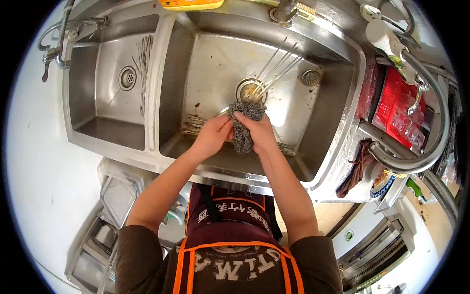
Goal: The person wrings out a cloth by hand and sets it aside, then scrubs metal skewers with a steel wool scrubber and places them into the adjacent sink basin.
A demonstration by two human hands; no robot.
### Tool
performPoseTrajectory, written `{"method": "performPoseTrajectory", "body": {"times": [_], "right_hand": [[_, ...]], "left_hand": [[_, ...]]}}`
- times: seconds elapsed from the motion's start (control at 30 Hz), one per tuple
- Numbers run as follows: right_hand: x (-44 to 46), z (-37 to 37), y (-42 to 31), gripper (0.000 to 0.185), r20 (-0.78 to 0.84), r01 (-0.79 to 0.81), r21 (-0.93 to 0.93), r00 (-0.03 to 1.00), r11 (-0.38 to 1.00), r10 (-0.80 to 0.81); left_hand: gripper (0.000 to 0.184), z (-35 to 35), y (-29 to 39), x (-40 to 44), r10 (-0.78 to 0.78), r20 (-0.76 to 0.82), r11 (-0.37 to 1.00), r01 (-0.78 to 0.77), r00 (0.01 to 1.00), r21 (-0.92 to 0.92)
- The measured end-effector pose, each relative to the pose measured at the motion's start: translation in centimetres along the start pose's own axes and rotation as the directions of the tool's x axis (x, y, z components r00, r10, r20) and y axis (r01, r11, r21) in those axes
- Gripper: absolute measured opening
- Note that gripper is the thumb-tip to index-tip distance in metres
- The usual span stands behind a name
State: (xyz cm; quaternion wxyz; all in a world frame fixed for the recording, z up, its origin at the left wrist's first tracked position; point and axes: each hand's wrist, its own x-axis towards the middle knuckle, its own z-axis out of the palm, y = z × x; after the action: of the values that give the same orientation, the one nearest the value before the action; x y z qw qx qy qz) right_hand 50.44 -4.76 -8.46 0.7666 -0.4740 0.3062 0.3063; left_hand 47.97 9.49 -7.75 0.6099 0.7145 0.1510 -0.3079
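Note:
My right hand is closed around a grey steel wool scrubber over the large sink basin. The scrubber is wrapped about a small bunch of thin metal skewers, which fan out from it toward the far right. My left hand is closed at the scrubber's left side, in line with the skewers; its fingers appear to grip their near ends, which are mostly hidden. Beside my left hand, more skewers lie in a pile on the basin floor.
The large basin has a drain beyond the scrubber and food bits on its floor. In the smaller left basin lies another row of skewers. Faucets stand at both sides. A red basket and dark cloth are at right.

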Motion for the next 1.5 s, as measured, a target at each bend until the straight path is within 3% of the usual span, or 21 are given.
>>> {"method": "performPoseTrajectory", "body": {"times": [0.1, 0.17, 0.23, 0.3, 0.37, 0.4, 0.5, 0.6, 0.67, 0.77, 0.83, 0.9, 0.97, 1.03, 1.07, 1.13, 1.17, 1.23, 1.3, 1.37, 1.5], "right_hand": [[0.2, 0.5, -2.6, 0.040, -0.028, -0.066, -0.100, 0.998, 0.993, 0.064], [1.4, 0.5, -5.2, 0.043, -0.417, -0.022, -0.375, 0.897, 0.927, -0.148], [4.7, -3.1, -6.7, 0.050, -0.316, 0.195, -0.178, 0.917, 0.964, -0.244], [9.8, -7.9, -6.8, 0.054, -0.517, 0.259, -0.064, 0.817, 0.964, -0.254], [9.5, -9.4, -8.0, 0.043, -0.408, 0.475, 0.131, 0.826, 0.870, -0.390], [8.3, -9.3, -8.3, 0.033, -0.438, 0.462, 0.198, 0.831, 0.865, -0.344], [4.8, -8.5, -6.0, 0.032, -0.427, 0.410, 0.392, 0.874, 0.823, -0.232], [3.4, -7.7, -4.0, 0.031, -0.392, 0.390, 0.518, 0.899, 0.761, -0.193], [4.1, -9.2, -5.6, 0.034, -0.443, 0.471, 0.451, 0.856, 0.758, -0.268], [5.1, -11.3, -7.5, 0.031, -0.494, 0.543, 0.253, 0.784, 0.801, -0.375], [4.3, -10.2, -5.7, 0.030, -0.384, 0.433, 0.266, 0.867, 0.862, -0.317], [2.0, -7.5, -1.9, 0.032, -0.158, 0.163, 0.353, 0.981, 0.921, -0.113], [0.0, -2.6, 2.0, 0.040, -0.149, -0.073, 0.310, 0.981, 0.948, 0.124], [-1.0, 0.4, 3.9, 0.041, 0.037, -0.109, 0.287, 0.994, 0.952, 0.103], [-0.8, 0.3, 3.7, 0.041, 0.036, -0.108, 0.287, 0.994, 0.952, 0.102], [0.3, 0.4, 2.8, 0.041, 0.114, -0.199, 0.223, 0.978, 0.954, 0.177], [0.9, 0.6, 2.1, 0.041, 0.118, -0.197, 0.223, 0.978, 0.955, 0.174], [1.7, 0.9, -0.3, 0.041, -0.183, -0.071, 0.049, 0.980, 0.996, 0.079], [3.7, -0.6, -3.1, 0.043, -0.216, 0.011, 0.089, 0.976, 0.996, 0.008], [5.3, -1.7, -5.2, 0.041, -0.264, 0.212, -0.057, 0.939, 0.975, -0.220], [7.8, -5.2, -9.0, 0.036, -0.183, 0.267, 0.041, 0.949, 0.963, -0.256]], "left_hand": [[0.027, -0.2, 0.0, -0.7, 0.012, 0.038, 1.000, -0.011, 0.999, -0.024], [0.027, -0.4, 1.0, -1.5, -0.088, 0.086, 0.993, 0.094, 0.992, -0.074], [0.027, -0.7, 0.7, -2.4, -0.115, 0.102, 0.989, 0.123, 0.988, -0.077], [0.027, -0.7, 0.6, -3.3, -0.146, 0.119, 0.984, 0.157, 0.982, -0.086], [0.026, -0.9, 0.8, -3.6, -0.164, 0.147, 0.982, 0.176, 0.975, -0.070], [0.026, -1.1, 0.7, -3.7, -0.164, 0.141, 0.982, 0.176, 0.976, -0.074], [0.026, -1.1, 0.2, -3.3, -0.170, 0.111, 0.979, 0.180, 0.979, -0.094], [0.027, -1.2, -0.9, -3.3, -0.081, 0.149, 0.992, 0.094, 0.986, -0.080], [0.026, -1.9, -1.4, -3.9, -0.095, 0.192, 0.995, 0.097, 0.977, 0.001], [0.026, -3.3, -2.1, -4.6, -0.121, 0.138, 0.991, 0.128, 0.983, -0.040], [0.026, -3.3, -0.7, -4.2, -0.159, 0.102, 0.984, 0.166, 0.982, -0.065], [0.026, -2.3, 0.2, -3.5, -0.186, 0.078, 0.976, 0.193, 0.979, -0.097], [0.026, -1.0, 0.2, -2.8, -0.080, 0.044, 0.992, 0.084, 0.996, -0.094], [0.026, -0.6, -0.3, -2.6, -0.007, 0.008, 1.000, 0.007, 1.000, 0.010], [0.026, -0.5, -0.5, -2.5, 0.075, -0.034, 0.990, -0.070, 0.997, 0.120], [0.026, -0.8, -0.8, -2.6, 0.065, -0.025, 0.986, -0.060, 0.998, 0.156], [0.025, -1.1, -0.8, -2.6, 0.056, -0.018, 0.980, -0.052, 0.998, 0.190], [0.026, -1.3, -0.8, -3.5, 0.008, -0.014, 0.991, -0.006, 1.000, 0.135], [0.026, -1.6, -0.8, -5.1, -0.045, -0.006, 0.996, 0.046, 0.999, 0.081], [0.026, -2.1, -0.9, -6.3, -0.087, -0.007, 0.994, 0.088, 0.996, 0.070], [0.026, -2.9, -1.6, -8.0, -0.133, 0.034, 0.991, 0.134, 0.991, -0.028]]}}
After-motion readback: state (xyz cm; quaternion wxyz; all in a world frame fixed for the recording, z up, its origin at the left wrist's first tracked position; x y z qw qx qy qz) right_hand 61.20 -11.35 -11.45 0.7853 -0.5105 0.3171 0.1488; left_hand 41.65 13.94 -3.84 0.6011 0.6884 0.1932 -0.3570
